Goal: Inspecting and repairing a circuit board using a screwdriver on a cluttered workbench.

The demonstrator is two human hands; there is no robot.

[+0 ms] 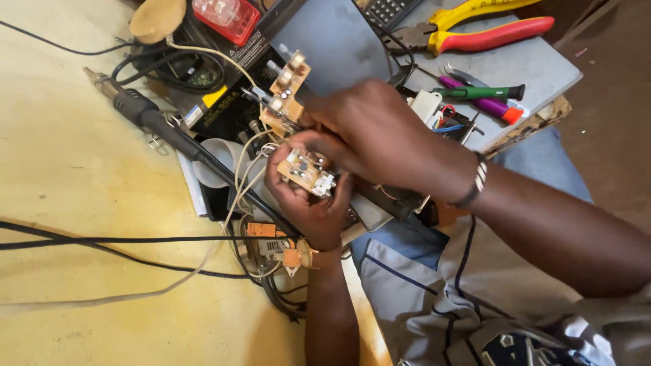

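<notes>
My left hand (308,203) cups a small tan circuit board (306,171) with dark components, palm up, near the middle of the view. My right hand (369,129) reaches over from the right, its fingers pinching the top edge of that same board. A second tan circuit board (285,95) with knob shafts stands just above and left of my hands, joined by pale wires. I cannot see what lies under my right palm.
A black hot-air wand (146,115) and black cables (135,240) cross the yellow surface at left. Red-and-yellow pliers (475,30), a green screwdriver (481,91) and a purple tool lie on a grey panel (339,41) at the top. An orange part (271,240) sits below my left hand.
</notes>
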